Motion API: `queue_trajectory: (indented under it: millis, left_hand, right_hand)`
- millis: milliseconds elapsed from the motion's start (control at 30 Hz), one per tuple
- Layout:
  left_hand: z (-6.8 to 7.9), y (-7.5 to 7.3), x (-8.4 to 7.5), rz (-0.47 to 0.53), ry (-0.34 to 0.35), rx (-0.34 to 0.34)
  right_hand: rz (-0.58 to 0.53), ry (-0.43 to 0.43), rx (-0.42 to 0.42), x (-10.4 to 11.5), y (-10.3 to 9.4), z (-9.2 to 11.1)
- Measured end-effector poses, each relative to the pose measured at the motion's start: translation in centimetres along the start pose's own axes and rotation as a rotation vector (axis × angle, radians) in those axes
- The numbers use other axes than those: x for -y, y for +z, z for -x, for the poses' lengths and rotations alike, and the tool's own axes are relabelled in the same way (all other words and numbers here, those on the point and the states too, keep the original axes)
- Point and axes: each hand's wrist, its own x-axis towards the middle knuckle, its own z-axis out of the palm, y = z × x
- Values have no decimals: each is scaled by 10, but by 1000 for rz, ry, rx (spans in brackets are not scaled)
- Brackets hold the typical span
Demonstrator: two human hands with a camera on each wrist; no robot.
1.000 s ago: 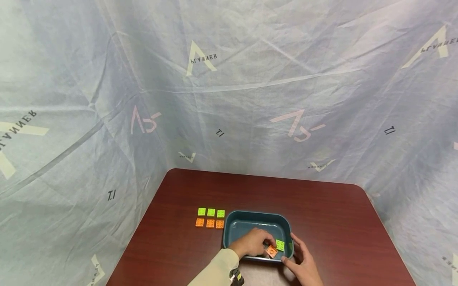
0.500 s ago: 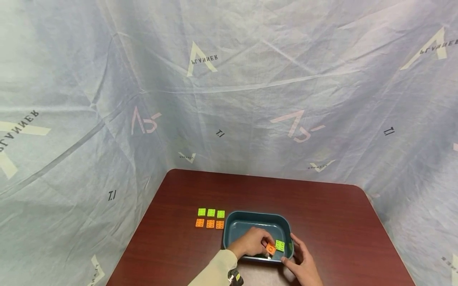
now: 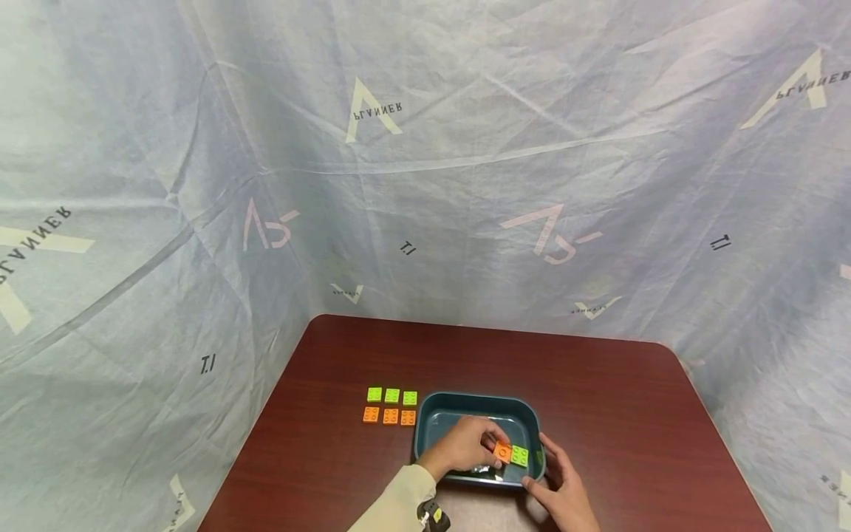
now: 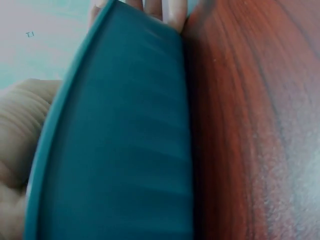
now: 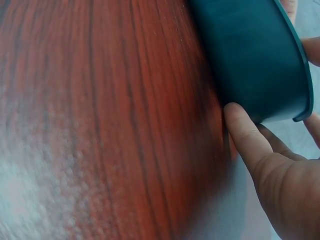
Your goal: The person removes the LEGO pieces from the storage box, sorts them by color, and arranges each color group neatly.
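Inside a dark teal tray (image 3: 475, 403), my left hand (image 3: 465, 447) reaches over the near rim and pinches an orange toy brick (image 3: 502, 452) by its left side. Right against that brick's right edge lies a lime green brick (image 3: 520, 456), studs up. My right hand (image 3: 565, 491) holds the tray's near right corner, thumb on the near wall and fingers along the right side. In the right wrist view the thumb (image 5: 245, 130) presses low on the tray wall (image 5: 250, 60). The left wrist view is mostly filled by the tray's outer wall (image 4: 120, 130), which hides the bricks.
Left of the tray, two short rows lie on the red-brown wooden table (image 3: 598, 391): green bricks (image 3: 392, 396) behind, orange bricks (image 3: 391, 417) in front. A printed grey-white sheet (image 3: 452, 222) hangs around the table's back and sides.
My left hand has shifted slightly up and left, and the orange brick has turned from tilted to nearly square beside the green one. My right hand has stayed put.
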Motion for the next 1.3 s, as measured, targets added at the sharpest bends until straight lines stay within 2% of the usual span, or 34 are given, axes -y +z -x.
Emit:
queue_trajectory:
  millis: [200, 300, 433, 633, 867, 1033, 1167, 1300]
  left_hand:
    - [8, -7, -1, 40, -3, -37]
    - [11, -10, -1, 93, -10, -69]
    - [16, -16, -1, 154, -21, -118]
    - [21, -21, -3, 181, -24, -184]
    - [26, -28, -2, 316, 28, -239]
    - [29, -32, 1, 375, 44, -258]
    - [31, -36, 2, 420, 59, -278]
    - [33, -41, 3, 454, 68, -330]
  right_hand:
    - [23, -14, -15, 0, 1, 0]
    - [18, -19, -23, -1, 1, -1]
    - [40, 10, -12, -1, 0, -2]
    - [61, 34, -2, -1, -1, -3]
    - [47, 34, -15, -1, 0, -2]
    - [53, 47, -21, -1, 1, -2]
    - [51, 23, -19, 0, 1, 0]
    - [40, -13, -30, 0, 1, 2]
